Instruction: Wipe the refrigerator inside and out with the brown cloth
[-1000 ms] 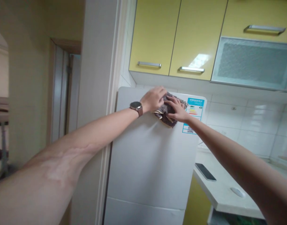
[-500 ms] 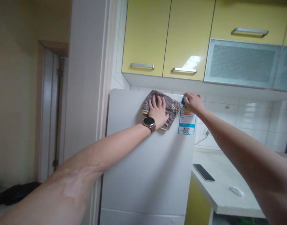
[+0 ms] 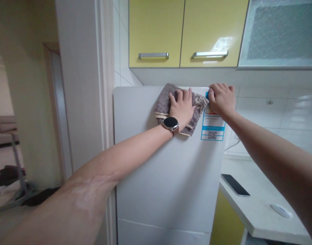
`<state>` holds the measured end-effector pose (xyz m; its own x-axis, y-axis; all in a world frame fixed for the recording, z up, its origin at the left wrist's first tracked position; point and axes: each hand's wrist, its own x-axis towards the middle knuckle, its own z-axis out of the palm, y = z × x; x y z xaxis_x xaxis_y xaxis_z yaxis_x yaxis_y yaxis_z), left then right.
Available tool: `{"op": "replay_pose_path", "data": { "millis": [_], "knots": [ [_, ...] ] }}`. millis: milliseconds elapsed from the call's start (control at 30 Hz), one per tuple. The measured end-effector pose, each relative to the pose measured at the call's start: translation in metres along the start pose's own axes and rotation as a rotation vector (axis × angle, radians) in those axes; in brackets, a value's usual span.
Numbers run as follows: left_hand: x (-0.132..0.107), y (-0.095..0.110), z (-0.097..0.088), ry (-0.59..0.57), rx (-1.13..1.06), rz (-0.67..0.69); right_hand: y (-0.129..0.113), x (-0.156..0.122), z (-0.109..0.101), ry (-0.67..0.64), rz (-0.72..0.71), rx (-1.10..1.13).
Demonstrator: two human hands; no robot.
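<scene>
Grey-brown cloth (image 3: pixel 162 105), with a patterned strip at its right end, lies against the upper front of a white refrigerator (image 3: pixel 156 190) near the centre of the head view. The left hand (image 3: pixel 183 107) presses flat on it, fingers spread apart, pointing toward the top of the frame. A round dark watch (image 3: pixel 170 123) on a brown strap sits at that wrist. The right hand (image 3: pixel 223 98), right of centre, rests at the refrigerator's upper right corner, fingers close together and bent over the edge; whether they clamp on it I cannot tell. The cloth's patterned end reaches just beside its thumb. Below that hand, a blue-edged label (image 3: pixel 212 122) with a square code is partly covered by it. Yellow cabinets (image 3: pixel 157 27) with metal handles fill the upper centre, and a frosted panel (image 3: pixel 283 34) stands at upper right. At lower right, a dark-faced phone (image 3: pixel 235 185) lies along the left edge of a pale counter (image 3: pixel 263 194), near a white oval object (image 3: pixel 280 211). Part of a sofa (image 3: pixel 4 127) shows at the left edge.
</scene>
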<state>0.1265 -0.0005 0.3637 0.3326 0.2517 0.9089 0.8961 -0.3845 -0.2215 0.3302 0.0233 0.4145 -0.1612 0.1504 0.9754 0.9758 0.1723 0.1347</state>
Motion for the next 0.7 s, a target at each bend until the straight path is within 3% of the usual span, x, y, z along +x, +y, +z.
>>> {"op": "replay_pose_path", "data": {
  "millis": [133, 300, 400, 533, 700],
  "knots": [
    [-0.023, 0.014, 0.007, -0.041, 0.021, 0.019, -0.004, 0.0, -0.002, -0.024, 0.027, 0.005],
    [-0.018, -0.016, 0.003, -0.001, 0.03, 0.024, -0.003, 0.002, 0.001, -0.004, 0.015, -0.015],
    [-0.002, -0.052, -0.006, -0.001, 0.021, -0.03, 0.002, 0.003, 0.005, 0.02, -0.013, 0.011],
    [0.017, -0.121, -0.023, 0.037, 0.036, -0.267, 0.005, 0.003, 0.007, 0.015, -0.041, 0.072],
    [0.006, -0.2, -0.038, 0.0, 0.011, -0.467, -0.004, 0.003, 0.0, -0.024, -0.011, 0.074]
  ]
}}
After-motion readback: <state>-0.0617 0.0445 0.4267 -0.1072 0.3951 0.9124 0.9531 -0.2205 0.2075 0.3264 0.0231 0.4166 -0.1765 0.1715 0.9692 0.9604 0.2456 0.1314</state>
